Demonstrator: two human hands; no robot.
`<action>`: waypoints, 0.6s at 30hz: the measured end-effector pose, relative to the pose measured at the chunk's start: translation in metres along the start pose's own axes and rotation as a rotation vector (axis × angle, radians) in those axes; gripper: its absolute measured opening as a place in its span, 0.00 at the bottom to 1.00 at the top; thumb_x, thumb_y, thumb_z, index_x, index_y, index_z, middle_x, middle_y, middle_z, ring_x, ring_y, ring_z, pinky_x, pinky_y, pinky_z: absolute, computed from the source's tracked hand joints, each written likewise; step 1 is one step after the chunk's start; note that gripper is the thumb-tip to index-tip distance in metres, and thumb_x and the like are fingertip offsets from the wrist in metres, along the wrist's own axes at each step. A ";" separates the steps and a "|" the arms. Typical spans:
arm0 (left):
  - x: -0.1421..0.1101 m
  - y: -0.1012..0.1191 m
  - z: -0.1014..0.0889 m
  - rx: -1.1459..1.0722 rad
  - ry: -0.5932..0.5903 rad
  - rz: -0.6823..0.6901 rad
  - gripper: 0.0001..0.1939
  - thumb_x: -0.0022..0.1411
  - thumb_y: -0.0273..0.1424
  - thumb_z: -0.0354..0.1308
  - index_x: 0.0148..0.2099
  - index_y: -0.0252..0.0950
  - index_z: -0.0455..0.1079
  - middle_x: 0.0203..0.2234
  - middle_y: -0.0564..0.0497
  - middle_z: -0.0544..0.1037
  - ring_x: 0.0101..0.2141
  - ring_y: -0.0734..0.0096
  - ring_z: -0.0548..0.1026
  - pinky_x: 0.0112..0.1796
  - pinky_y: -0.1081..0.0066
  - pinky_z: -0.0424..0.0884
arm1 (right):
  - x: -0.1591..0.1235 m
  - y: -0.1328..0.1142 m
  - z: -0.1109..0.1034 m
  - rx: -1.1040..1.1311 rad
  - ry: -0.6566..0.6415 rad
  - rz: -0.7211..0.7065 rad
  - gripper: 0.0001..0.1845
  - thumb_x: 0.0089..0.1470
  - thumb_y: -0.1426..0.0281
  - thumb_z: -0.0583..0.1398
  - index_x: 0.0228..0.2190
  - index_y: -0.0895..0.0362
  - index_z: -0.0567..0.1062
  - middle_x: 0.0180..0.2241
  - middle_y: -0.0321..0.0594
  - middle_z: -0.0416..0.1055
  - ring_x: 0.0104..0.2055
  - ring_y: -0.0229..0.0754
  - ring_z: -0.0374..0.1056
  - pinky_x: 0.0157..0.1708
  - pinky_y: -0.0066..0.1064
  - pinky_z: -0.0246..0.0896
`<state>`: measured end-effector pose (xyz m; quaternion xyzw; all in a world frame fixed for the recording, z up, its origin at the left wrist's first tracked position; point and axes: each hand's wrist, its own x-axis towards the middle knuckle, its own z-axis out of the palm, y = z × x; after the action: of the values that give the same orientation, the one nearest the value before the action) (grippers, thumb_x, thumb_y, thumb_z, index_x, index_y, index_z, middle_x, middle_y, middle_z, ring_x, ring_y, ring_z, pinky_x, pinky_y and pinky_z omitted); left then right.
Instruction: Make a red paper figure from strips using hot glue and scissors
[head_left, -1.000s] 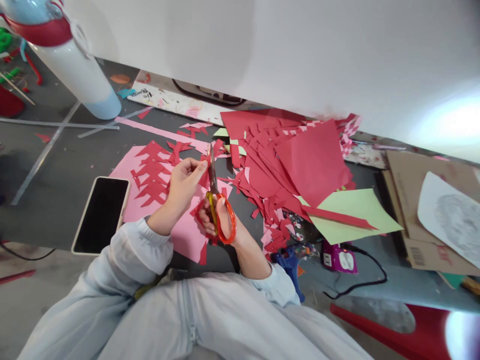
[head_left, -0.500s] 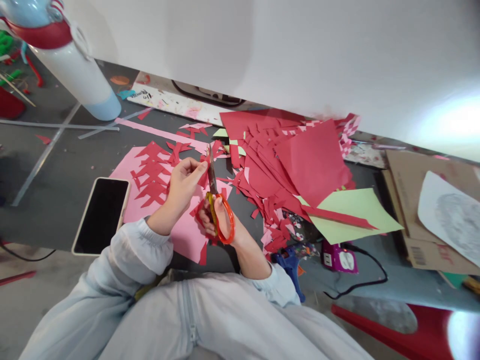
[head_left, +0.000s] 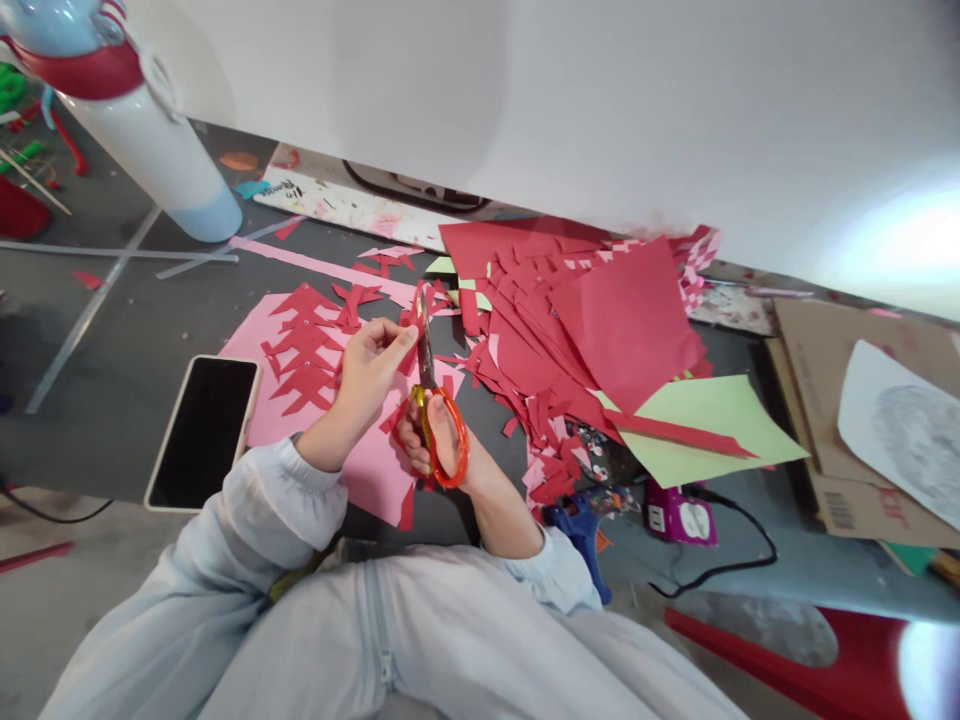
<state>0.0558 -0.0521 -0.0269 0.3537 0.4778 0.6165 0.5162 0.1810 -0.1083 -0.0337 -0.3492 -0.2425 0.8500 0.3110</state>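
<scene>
My right hand (head_left: 431,440) is closed around the orange and yellow handles of a pair of scissors (head_left: 426,350), whose blades point away from me. My left hand (head_left: 371,375) pinches a small piece of red paper (head_left: 412,322) between thumb and fingertips, right beside the blades. Partly hidden by the fingers, its outline is hard to make out. Below both hands lies a pink paper sheet (head_left: 367,480). Spiky red paper cut-outs (head_left: 304,350) are set in a column on its left part.
Red paper sheets (head_left: 615,320) and scraps pile up to the right, beside a pale green sheet (head_left: 705,430). A phone (head_left: 202,430) lies at left, near a bottle (head_left: 150,150). A blue glue gun (head_left: 581,540), a purple box (head_left: 679,515) and cardboard (head_left: 847,400) sit at right.
The scissor blades have shifted slightly against the red paper piece, and more red shows by their tips. Both hands stay almost in place.
</scene>
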 end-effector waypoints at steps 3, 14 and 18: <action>0.000 0.000 0.001 0.008 0.003 -0.014 0.13 0.56 0.36 0.69 0.27 0.36 0.71 0.24 0.56 0.71 0.29 0.78 0.67 0.35 0.75 0.64 | 0.000 0.000 -0.002 0.016 0.005 -0.002 0.33 0.46 0.37 0.62 0.29 0.53 0.62 0.18 0.26 0.60 0.15 0.28 0.49 0.13 0.21 0.46; 0.010 0.005 -0.007 -0.065 0.080 -0.065 0.14 0.50 0.40 0.73 0.30 0.36 0.75 0.27 0.54 0.76 0.30 0.77 0.72 0.36 0.75 0.68 | -0.004 -0.027 0.004 -0.040 0.231 -0.206 0.34 0.40 0.39 0.67 0.26 0.52 0.59 0.17 0.23 0.56 0.13 0.26 0.44 0.11 0.19 0.39; 0.010 0.009 -0.008 -0.084 0.052 -0.130 0.15 0.48 0.41 0.74 0.30 0.36 0.77 0.26 0.54 0.76 0.27 0.78 0.72 0.32 0.76 0.70 | -0.007 -0.035 0.001 -0.011 0.349 -0.314 0.30 0.40 0.50 0.71 0.25 0.53 0.59 0.17 0.23 0.56 0.14 0.25 0.46 0.12 0.19 0.40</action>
<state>0.0434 -0.0447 -0.0214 0.2838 0.4868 0.6104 0.5567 0.1971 -0.0892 -0.0078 -0.4503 -0.2409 0.7168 0.4747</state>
